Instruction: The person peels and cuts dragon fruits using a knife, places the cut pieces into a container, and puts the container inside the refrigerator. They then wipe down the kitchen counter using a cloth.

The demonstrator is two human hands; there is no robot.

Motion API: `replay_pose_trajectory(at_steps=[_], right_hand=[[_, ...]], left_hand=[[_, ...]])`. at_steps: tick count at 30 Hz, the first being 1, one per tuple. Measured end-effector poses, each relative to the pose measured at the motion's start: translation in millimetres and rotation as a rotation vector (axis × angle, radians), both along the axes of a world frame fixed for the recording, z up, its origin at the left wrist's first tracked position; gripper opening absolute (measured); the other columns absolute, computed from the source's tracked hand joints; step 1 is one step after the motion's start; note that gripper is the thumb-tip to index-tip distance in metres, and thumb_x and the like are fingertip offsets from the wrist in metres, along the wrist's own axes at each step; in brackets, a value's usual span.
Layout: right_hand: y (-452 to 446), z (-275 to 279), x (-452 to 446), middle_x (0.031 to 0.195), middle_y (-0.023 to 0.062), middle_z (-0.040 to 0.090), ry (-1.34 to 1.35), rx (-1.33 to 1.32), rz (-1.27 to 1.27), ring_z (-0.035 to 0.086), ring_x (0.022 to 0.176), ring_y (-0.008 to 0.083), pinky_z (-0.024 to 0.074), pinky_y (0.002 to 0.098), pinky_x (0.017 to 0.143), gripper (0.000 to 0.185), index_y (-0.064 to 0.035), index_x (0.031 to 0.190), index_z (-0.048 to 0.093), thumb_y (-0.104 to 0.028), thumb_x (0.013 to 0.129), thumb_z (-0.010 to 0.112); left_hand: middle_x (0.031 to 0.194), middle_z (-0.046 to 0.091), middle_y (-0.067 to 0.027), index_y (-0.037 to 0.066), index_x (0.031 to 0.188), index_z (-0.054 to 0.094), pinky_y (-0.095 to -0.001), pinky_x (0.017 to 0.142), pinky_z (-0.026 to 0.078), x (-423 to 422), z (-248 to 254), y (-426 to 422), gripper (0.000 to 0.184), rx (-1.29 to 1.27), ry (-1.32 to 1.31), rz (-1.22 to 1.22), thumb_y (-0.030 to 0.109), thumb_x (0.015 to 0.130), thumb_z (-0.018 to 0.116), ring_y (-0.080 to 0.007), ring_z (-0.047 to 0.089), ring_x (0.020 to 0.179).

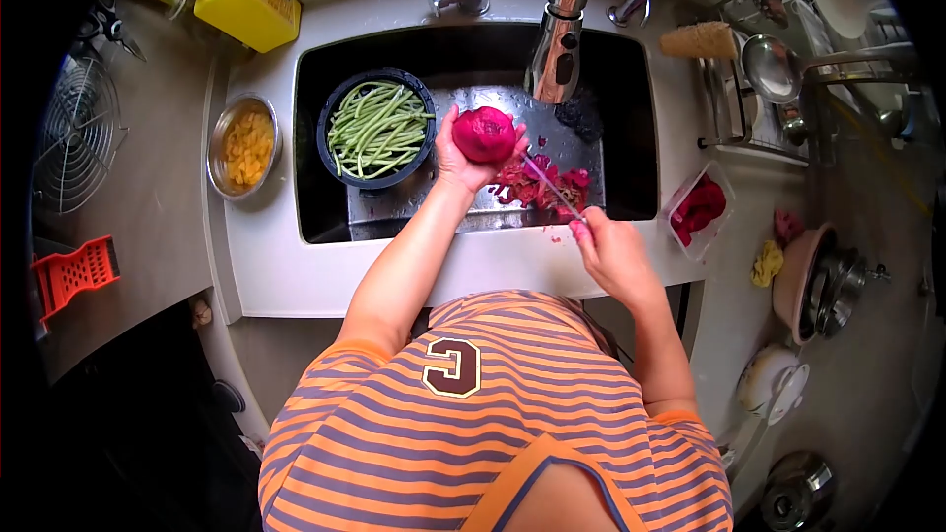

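My left hand (465,166) holds up a round, bright magenta beetroot (484,135) over the sink, its fingers wrapped around it from below. A knife (554,187) is in my right hand (613,254), fingers closed on its handle near the sink's front edge; the thin blade points up and left toward the beetroot. Beneath the blade, dark red peelings (567,187) lie heaped in the sink. To the left of my left hand stands a black round colander (328,160) filled with green beans (379,128).
A chrome faucet (564,30) hangs over the sink (631,138). On the left counter are a metal bowl of orange pieces (248,146), a yellow jug (248,5) and an orange grater (77,276). A clear container of red pieces (700,207) sits right of the sink.
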State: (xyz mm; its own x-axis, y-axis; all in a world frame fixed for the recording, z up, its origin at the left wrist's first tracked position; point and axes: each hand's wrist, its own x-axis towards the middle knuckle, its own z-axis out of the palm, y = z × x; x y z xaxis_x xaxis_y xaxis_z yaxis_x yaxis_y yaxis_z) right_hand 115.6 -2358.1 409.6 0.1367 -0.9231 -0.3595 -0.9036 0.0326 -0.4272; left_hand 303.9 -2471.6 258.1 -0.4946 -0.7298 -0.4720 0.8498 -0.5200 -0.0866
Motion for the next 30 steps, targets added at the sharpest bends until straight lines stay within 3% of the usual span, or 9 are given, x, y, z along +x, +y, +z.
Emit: replay_pose_trajectory(at_steps=[4,9,11,14,17,22,26,27,30], right_hand=[[-5.5,-18.0,-10.2,0.068,0.0208,0.059,-0.126,-0.156,0.005,0.057,0.065,0.0394,0.0437,0.0475,0.058,0.018,-0.0026,0.087,0.052,-0.021,0.087,0.053],[-4.5,-23.1,-3.7,0.066,0.0183,0.058,-0.250,-0.322,0.110,0.058,0.063,0.0361,0.0446,0.0421,0.055,0.016,-0.0032,0.089,0.052,-0.019,0.086,0.055],[-7.7,-29.3,-6.9,0.066,0.0180,0.058,-0.289,-0.286,0.042,0.058,0.062,0.0359,0.0451,0.0416,0.055,0.016,-0.0030,0.090,0.053,-0.019,0.086,0.055],[-10.9,-35.1,-7.2,0.061,0.0165,0.056,-0.398,-0.186,-0.087,0.059,0.056,0.0312,0.0454,0.0387,0.051,0.019,-0.0010,0.091,0.053,-0.020,0.089,0.051],[-10.0,-29.1,7.4,0.056,0.0130,0.054,-0.561,0.044,-0.290,0.058,0.049,0.0240,0.0442,0.0354,0.046,0.022,-0.0001,0.091,0.053,-0.021,0.092,0.046],[-11.5,-42.3,22.1,0.052,0.0061,0.050,-0.770,0.296,-0.434,0.052,0.040,0.0143,0.0410,0.0286,0.037,0.027,-0.0003,0.088,0.051,-0.024,0.094,0.039],[-13.1,-42.3,39.9,0.050,0.0049,0.049,-0.733,0.277,-0.457,0.052,0.038,0.0141,0.0403,0.0282,0.035,0.028,0.0001,0.085,0.049,-0.025,0.095,0.039],[-13.6,-43.4,44.2,0.049,0.0023,0.046,-0.736,0.252,-0.446,0.046,0.034,0.0111,0.0330,0.0245,0.029,0.028,-0.0020,0.088,0.048,-0.026,0.096,0.035],[-20.4,-54.2,51.4,0.052,0.0106,0.053,-0.621,0.225,-0.399,0.056,0.040,0.0194,0.0430,0.0325,0.036,0.029,0.0015,0.087,0.049,-0.025,0.094,0.038]], left_hand=[[0.106,0.056,-0.0159,0.012,0.111,0.052,-0.0505,0.074,0.050,1.2,-0.4,20.0,0.061,0.030,-0.076,-0.194,0.057,0.072,0.059,-0.0374,0.055,0.095],[0.114,0.054,-0.0195,0.006,0.114,0.052,-0.0570,0.082,0.045,0.5,25.7,39.9,0.064,0.038,-0.094,-0.275,0.056,0.075,0.057,-0.0400,0.055,0.099],[0.116,0.053,-0.0223,-0.001,0.115,0.050,-0.0594,0.088,0.041,1.8,23.4,41.4,0.068,-0.008,0.002,-0.308,0.055,0.077,0.055,-0.0421,0.053,0.103],[0.111,0.055,-0.0216,-0.001,0.114,0.051,-0.0569,0.086,0.043,0.9,27.2,43.2,0.068,-0.037,0.036,-0.305,0.056,0.077,0.054,-0.0406,0.054,0.101],[0.108,0.057,-0.0199,0.001,0.110,0.053,-0.0543,0.084,0.045,-1.1,21.5,40.5,0.064,-0.046,0.191,-0.244,0.056,0.077,0.055,-0.0381,0.055,0.100],[0.107,0.060,-0.0135,0.012,0.103,0.060,-0.0523,0.086,0.044,-6.8,11.1,29.3,0.050,-0.038,0.007,-0.129,0.055,0.077,0.054,-0.0345,0.054,0.104],[0.109,0.059,-0.0130,0.011,0.107,0.058,-0.0540,0.088,0.042,-10.1,8.1,20.9,0.052,-0.108,-0.042,-0.052,0.054,0.077,0.056,-0.0363,0.053,0.105],[0.110,0.059,-0.0131,0.011,0.109,0.057,-0.0541,0.088,0.042,-10.3,12.0,19.9,0.053,-0.147,-0.037,-0.057,0.054,0.077,0.056,-0.0368,0.053,0.105],[0.107,0.059,-0.0136,0.011,0.112,0.054,-0.0540,0.086,0.044,-14.7,13.6,18.6,0.054,-0.184,0.009,-0.048,0.052,0.077,0.058,-0.0369,0.055,0.101]])
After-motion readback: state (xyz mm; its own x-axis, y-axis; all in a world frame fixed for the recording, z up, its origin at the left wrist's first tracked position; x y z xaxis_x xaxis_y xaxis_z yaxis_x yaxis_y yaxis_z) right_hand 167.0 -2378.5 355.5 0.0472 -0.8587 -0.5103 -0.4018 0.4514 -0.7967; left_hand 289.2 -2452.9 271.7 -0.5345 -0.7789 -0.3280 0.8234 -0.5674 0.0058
